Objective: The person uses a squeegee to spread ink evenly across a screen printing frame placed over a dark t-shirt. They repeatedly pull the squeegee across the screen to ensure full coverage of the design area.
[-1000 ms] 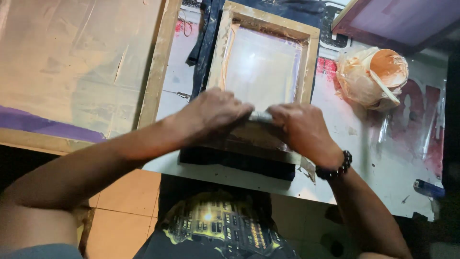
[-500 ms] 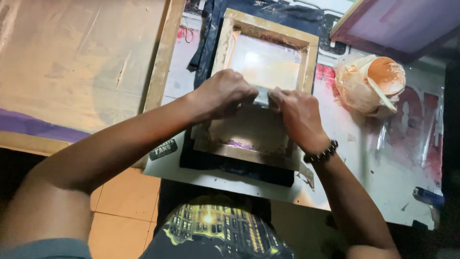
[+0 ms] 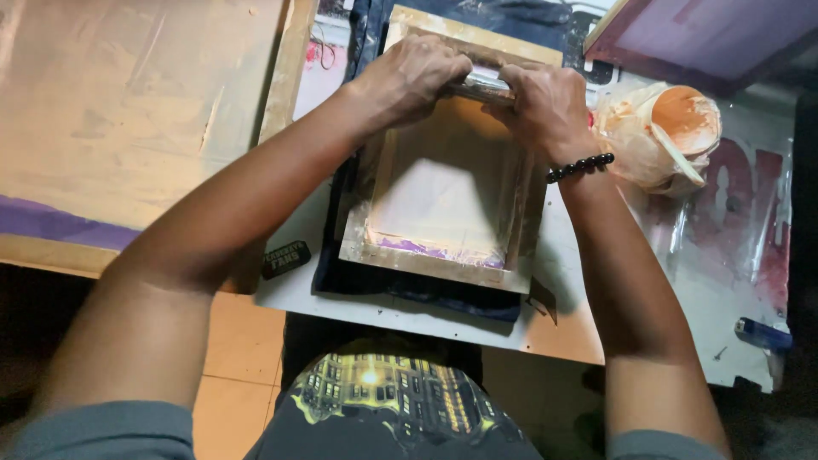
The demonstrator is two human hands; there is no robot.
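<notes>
Seen from the head camera, a person presses both hands onto a squeegee (image 3: pixel 482 83) at the far end of a small wooden screen-printing frame (image 3: pixel 443 255), near the top centre of the picture. The left hand (image 3: pixel 409 75) is clamped over the squeegee's left end, fingers curled down around it; the right hand (image 3: pixel 545 106), with a black bead bracelet (image 3: pixel 579 166) at the wrist, is clenched on the right end, so that only a short pale strip of the tool shows between the two fists. The frame lies flat on dark blue cloth (image 3: pixel 409 285), which sits on a white printing board (image 3: pixel 375 302) in the middle of the frame; pale ink covers the mesh (image 3: pixel 443 204), with a purple streak along its near edge. At upper left lies a much larger wood-framed screen (image 3: pixel 128 111), tan with a purple band low down. At upper right, a tub of orange ink (image 3: pixel 682 119) wrapped in clear plastic stands just beside the right wrist, below another screen with purple mesh (image 3: pixel 716 34). A blue lighter (image 3: pixel 763 334) lies at the right edge on the stained table (image 3: pixel 733 255). A small black label (image 3: pixel 285 258) lies on the board's left corner.
</notes>
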